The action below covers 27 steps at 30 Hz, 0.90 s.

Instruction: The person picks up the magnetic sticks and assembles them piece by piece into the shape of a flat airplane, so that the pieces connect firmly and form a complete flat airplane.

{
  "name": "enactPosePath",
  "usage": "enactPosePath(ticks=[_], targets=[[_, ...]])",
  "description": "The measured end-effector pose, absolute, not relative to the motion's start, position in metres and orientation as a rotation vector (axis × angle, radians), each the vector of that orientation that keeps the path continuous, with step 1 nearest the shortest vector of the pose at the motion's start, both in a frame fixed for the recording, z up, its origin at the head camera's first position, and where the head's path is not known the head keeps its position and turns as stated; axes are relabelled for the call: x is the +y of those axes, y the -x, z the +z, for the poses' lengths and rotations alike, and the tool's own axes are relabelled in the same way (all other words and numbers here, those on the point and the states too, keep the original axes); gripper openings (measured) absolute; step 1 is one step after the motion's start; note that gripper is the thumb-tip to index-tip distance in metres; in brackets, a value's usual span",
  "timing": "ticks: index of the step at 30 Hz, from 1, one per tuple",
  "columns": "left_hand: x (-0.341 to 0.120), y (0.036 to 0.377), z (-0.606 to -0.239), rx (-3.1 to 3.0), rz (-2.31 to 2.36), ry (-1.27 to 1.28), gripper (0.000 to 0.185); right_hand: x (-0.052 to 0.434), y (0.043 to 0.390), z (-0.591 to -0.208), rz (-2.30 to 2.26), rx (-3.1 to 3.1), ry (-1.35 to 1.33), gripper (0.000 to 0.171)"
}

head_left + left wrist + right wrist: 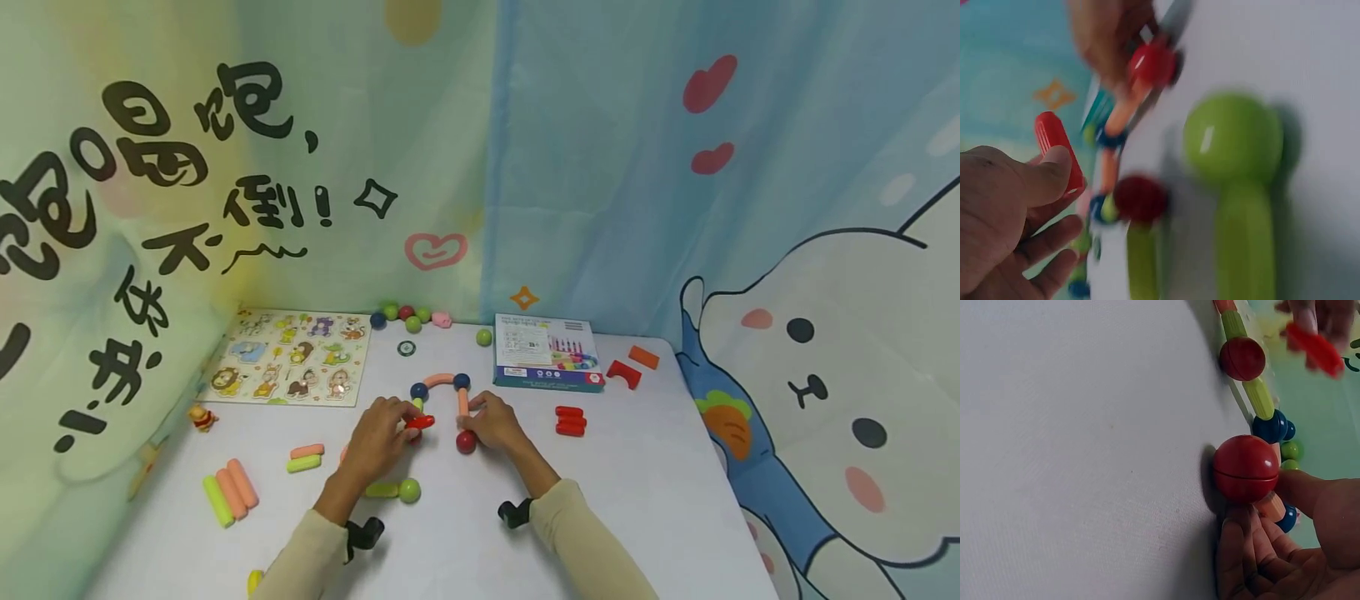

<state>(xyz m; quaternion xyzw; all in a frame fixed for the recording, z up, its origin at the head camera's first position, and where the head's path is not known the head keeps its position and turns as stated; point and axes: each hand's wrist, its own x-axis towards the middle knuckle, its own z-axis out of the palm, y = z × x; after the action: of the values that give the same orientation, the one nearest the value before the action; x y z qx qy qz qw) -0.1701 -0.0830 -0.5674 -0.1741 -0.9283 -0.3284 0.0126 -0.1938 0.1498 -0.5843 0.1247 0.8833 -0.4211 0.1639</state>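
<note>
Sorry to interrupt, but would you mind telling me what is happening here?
A person's left hand pinches a red stick above the table. Their right hand grips an orange stick where it meets a red ball, at one end of a chain of sticks and balls. More red sticks lie to the right.

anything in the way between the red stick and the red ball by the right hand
Nothing visible: in the head view, only bare table shows between the red stick, held in the left hand, and the red ball by the right hand.
</note>
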Motion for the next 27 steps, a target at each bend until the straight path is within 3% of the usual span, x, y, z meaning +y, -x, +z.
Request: enactPosePath(ticks=[5,12,27], targets=[[-0.049,0.176,-0.584,-2.862,-0.783,0.708,0.024,0.149,0.193,-0.584,-1.229,2.517,-0.326,0.032],[-0.045,0.177,-0.595,-2.873,-0.368,0.711,0.012,0.149,0.195,-0.585,-1.223,2.511,-0.313,0.032],[-0.051,0.174,-0.597,-2.825,-0.562,0.697,0.015,0.142,0.200,-0.584,-1.293,2.541,-0.338,0.032]])
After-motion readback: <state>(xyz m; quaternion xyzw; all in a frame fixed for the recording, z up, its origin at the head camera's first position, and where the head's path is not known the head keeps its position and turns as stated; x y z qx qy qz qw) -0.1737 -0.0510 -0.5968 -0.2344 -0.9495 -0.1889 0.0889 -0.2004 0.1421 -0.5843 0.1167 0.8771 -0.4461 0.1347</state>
